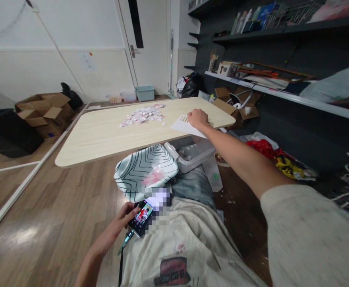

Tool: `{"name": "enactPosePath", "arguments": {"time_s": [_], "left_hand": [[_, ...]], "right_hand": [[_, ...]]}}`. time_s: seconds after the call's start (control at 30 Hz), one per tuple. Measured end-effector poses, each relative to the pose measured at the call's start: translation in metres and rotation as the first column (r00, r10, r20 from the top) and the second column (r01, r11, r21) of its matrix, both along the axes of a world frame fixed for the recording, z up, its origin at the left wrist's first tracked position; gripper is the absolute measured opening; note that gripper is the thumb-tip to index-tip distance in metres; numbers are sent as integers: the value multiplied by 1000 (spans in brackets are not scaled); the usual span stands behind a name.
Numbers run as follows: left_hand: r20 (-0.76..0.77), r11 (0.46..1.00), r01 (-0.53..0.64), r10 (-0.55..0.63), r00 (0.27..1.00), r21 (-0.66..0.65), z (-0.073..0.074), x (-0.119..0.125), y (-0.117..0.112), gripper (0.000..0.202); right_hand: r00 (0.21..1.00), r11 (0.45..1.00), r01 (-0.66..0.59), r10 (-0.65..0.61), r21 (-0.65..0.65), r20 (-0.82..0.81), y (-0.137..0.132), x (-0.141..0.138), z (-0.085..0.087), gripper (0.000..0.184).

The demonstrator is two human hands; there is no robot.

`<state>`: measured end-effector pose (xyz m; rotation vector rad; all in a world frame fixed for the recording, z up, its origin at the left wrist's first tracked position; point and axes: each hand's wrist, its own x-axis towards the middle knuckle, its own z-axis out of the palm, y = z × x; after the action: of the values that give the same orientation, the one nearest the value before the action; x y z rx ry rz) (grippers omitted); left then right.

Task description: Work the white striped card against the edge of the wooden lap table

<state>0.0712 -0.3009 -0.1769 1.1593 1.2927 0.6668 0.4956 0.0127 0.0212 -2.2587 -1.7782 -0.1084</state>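
Observation:
My left hand (126, 213) is closed on a smartphone (143, 215) with a lit, colourful screen, held low over my lap with a digit on the glass. A cable plug sticks out of the phone's lower end. On the table, my right hand (197, 118) has its fingers curled down at a white sheet (184, 126) that bears a few small yellowish strips. Its fingertips are hidden. The sheet lies at the near edge of the pale wooden table (97, 135). Left of it is a heap of small white and pink paper pieces (144, 114).
A patterned cushion (144, 169) with a pinkish plastic packet and a clear plastic box (197, 153) are between me and the table. Dark shelves (270, 32) line the right side. Cardboard boxes (44, 111) and a black bin (11, 133) stand at left.

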Motion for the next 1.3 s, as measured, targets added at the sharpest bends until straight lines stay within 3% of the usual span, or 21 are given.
{"name": "enactPosePath", "arguments": {"time_s": [0.1, 0.23, 0.3, 0.4, 0.43, 0.5, 0.57, 0.63, 0.73, 0.83, 1.0, 1.2, 1.3], "left_hand": [[-244, 993, -68, 90, 966, 98, 27, -32, -2, 92], [-389, 936, -149, 273, 880, 319, 89, -85, 21, 94], [-385, 855, -211, 417, 823, 474, 123, -101, 47, 89], [-347, 733, -178, 503, 792, 657, 166, -103, 101, 85], [-384, 726, -154, 517, 765, 670, 176, -99, 122, 85], [-513, 771, -75, 489, 706, 632, 188, -89, 164, 78], [-602, 776, 19, 474, 642, 631, 189, -80, 202, 64], [-685, 777, 105, 472, 555, 621, 182, -74, 229, 56], [-808, 835, 217, 370, 458, 505, 165, -74, 249, 56], [-814, 834, 221, 379, 440, 506, 154, -79, 254, 56], [-816, 832, 223, 382, 434, 508, 153, -83, 254, 58], [-811, 835, 200, 394, 432, 512, 155, -79, 252, 54], [-803, 829, 197, 402, 440, 523, 155, -79, 251, 51]], "right_hand": [[1000, 1000, 1, -1, 1, -7, 0, 0, 0, 57], [1000, 1000, 4, -4, 25, -12, 1, -1, 3, 59], [1000, 1000, 1, -1, 28, -2, 2, -3, 6, 61], [1000, 999, -13, 13, 34, 25, 6, -6, 10, 62], [999, 999, -25, 23, 39, 35, 7, -7, 11, 63], [998, 998, -44, 41, 49, 53, 10, -8, 15, 64], [996, 997, -60, 56, 56, 73, 14, -9, 19, 64], [992, 995, -78, 72, 65, 101, 19, -12, 27, 65], [984, 990, -120, 108, 80, 143, 27, -23, 40, 66], [970, 979, -187, 171, 82, 176, 30, -42, 49, 68], [898, 928, -372, 351, 34, 265, 27, -60, 53, 67], [946, 971, -233, 211, 61, 247, 24, -33, 62, 68], [957, 970, -223, 199, 95, 213, 18, -31, 64, 68]]}}
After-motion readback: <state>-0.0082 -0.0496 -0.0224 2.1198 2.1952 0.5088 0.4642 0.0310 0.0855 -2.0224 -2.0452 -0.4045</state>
